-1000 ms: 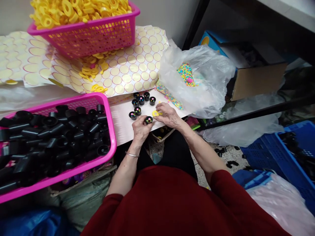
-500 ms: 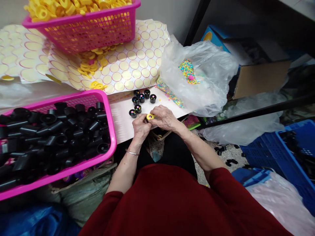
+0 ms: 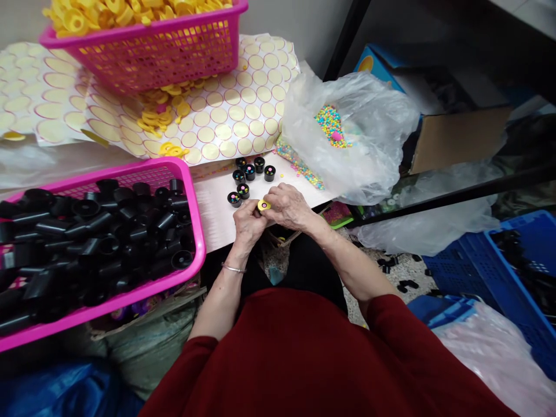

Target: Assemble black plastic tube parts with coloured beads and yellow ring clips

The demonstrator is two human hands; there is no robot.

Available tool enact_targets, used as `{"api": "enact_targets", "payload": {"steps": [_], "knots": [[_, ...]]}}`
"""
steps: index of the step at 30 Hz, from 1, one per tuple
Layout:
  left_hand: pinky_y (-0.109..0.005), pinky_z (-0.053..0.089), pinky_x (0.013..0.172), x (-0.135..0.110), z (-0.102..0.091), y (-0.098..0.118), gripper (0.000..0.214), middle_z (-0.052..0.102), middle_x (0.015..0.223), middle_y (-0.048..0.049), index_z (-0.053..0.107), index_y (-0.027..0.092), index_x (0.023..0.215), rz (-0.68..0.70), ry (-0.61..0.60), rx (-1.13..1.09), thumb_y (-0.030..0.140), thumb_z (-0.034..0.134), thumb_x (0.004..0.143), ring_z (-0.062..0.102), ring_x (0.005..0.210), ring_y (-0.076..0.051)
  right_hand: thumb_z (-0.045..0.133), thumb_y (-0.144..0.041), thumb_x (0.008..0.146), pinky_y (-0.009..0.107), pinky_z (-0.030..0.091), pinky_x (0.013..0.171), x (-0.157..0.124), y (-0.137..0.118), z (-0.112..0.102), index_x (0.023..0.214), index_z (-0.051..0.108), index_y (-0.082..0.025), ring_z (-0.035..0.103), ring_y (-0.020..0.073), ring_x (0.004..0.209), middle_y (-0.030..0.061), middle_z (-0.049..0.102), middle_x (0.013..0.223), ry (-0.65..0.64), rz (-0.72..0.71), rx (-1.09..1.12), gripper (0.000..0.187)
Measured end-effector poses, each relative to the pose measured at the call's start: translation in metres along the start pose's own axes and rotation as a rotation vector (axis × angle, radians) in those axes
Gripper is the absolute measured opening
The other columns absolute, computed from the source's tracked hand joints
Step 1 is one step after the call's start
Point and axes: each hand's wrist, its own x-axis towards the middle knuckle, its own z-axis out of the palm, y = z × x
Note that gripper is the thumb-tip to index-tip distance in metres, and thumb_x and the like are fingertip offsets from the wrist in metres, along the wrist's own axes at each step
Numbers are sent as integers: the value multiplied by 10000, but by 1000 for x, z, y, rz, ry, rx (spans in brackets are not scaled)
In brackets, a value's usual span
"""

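Observation:
Both hands meet at the table's front edge around a small round piece with a yellow ring (image 3: 263, 205) on top and a pink dot in its middle. My left hand (image 3: 248, 222) is closed on its lower, left side, where the fingers hide most of the body. From the right, my right hand (image 3: 286, 207) pinches the yellow ring. Just beyond the hands stand several short black cups (image 3: 270, 172), upright, with coloured beads inside. The nearest black cup (image 3: 234, 199) is close to my left fingers.
A pink basket (image 3: 198, 231) of black cups is at left. Another pink basket (image 3: 152, 58) with yellow rings sits on sticker sheets (image 3: 256, 95) behind. A plastic bag (image 3: 369, 116) of coloured beads lies right, near a cardboard box (image 3: 460, 139). A blue crate (image 3: 473, 278) stands lower right.
The hands stay in nearly the same place, both still on the yellow-topped piece. The right fingers have shifted slightly over the yellow ring. The surrounding things look unmoved.

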Motion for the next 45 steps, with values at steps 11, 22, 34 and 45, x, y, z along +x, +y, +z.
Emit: {"api": "enact_targets", "payload": {"steps": [11, 22, 34, 45], "knots": [[-229, 420, 505, 2, 0, 0, 259, 659, 726, -21, 744, 160, 761, -169, -3, -259, 399, 646, 773, 521, 558, -95, 549, -282, 876, 350, 380, 814, -2, 0, 6, 878, 680, -159, 455, 217, 851, 82, 613, 892, 45, 46, 111, 180], [-253, 481, 634, 5, 0, 2, 218, 682, 716, -31, 728, 165, 734, -96, 3, -133, 344, 616, 787, 615, 682, -136, 541, -580, 820, 258, 403, 512, -13, -25, 47, 1007, 508, -189, 488, 108, 559, 0, 565, 784, 569, 748, 1189, 435], [-227, 416, 534, -1, 8, 4, 217, 592, 633, 3, 686, 168, 731, -238, 49, -204, 345, 589, 810, 519, 572, -104, 608, -531, 746, 240, 384, 568, 3, -32, 52, 735, 504, -204, 467, 117, 627, -48, 496, 624, 481, 861, 1145, 343], [-215, 406, 513, 3, 12, -2, 263, 528, 566, 21, 633, 176, 729, -248, 32, -202, 403, 565, 843, 518, 554, -106, 624, -528, 743, 200, 308, 401, 11, -43, 51, 759, 442, -223, 388, 61, 416, -85, 431, 548, 502, 820, 1486, 355]]}}
